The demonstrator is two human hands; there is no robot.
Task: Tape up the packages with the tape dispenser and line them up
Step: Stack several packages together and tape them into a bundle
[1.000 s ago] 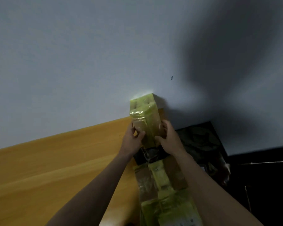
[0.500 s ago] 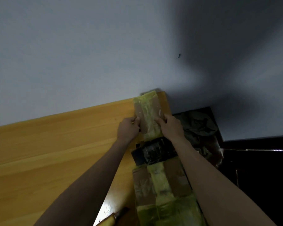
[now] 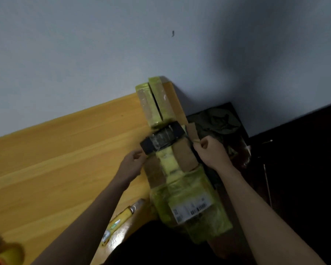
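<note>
Several packages stand in a row along the right edge of the wooden table (image 3: 65, 159). Farthest, against the wall, lie two slim yellow-taped packages (image 3: 155, 104). A black package (image 3: 162, 138) lies crosswise behind a brown cardboard package (image 3: 183, 157) with a yellow tape strip. Nearest is a large yellow-wrapped package (image 3: 191, 207) with a white label. My left hand (image 3: 132, 163) grips the cardboard package's left side with curled fingers, close to the black package's corner. My right hand (image 3: 210, 152) is curled against its right edge. A blurred orange and yellow object (image 3: 4, 253), perhaps the tape dispenser, sits bottom left.
A yellow utility knife (image 3: 118, 220) lies on the table near the front edge, left of the large package. The grey wall (image 3: 103, 54) runs directly behind the table. Right of the table there is a drop to a dark floor with a crumpled dark bag (image 3: 218, 121).
Both hands let go of the slim yellow-taped package, which now lies at the far end against the wall. They drew back toward me to the brown cardboard package.
</note>
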